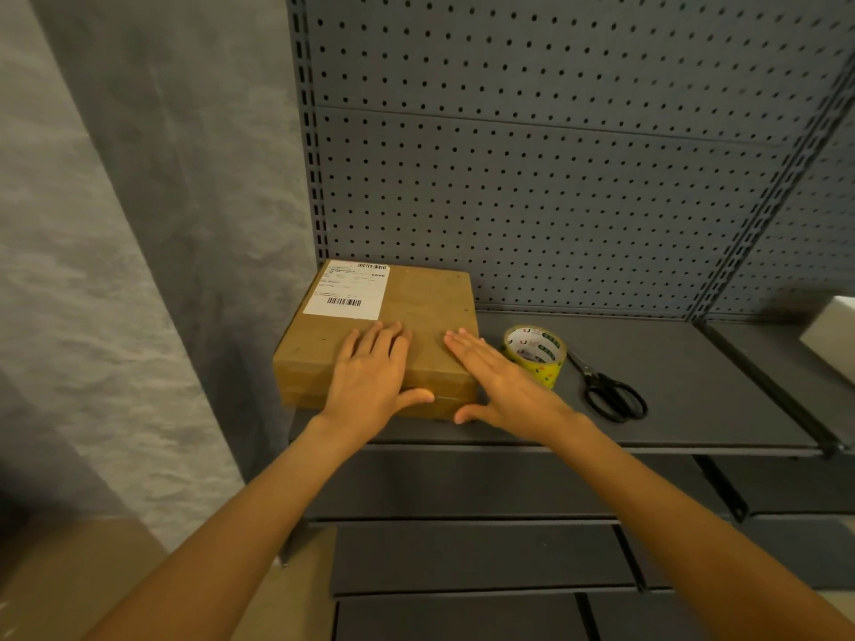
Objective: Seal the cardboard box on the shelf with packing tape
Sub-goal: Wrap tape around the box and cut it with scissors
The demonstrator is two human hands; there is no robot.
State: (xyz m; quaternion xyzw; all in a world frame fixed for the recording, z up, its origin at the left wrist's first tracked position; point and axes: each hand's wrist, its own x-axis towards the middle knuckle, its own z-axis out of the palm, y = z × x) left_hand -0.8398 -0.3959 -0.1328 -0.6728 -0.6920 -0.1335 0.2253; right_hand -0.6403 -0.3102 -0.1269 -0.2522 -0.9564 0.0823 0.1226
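Grey shelf (671, 386) bears box (416, 298), label (347, 289) print illegible.

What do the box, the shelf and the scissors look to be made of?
Box: matte brown cardboard, with a white paper label. Shelf: apparently grey painted metal, judging by its thin folded edge and perforated back panel. Scissors: black handles, probably plastic; blades dark, likely metal, but too small to confirm.

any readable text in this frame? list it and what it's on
"SJ", red, on the tape roll core; its green marks are too blurred to read.
Shipping label on the box: two barcodes and printed lines, all too small to read.
Scissors: no text visible.
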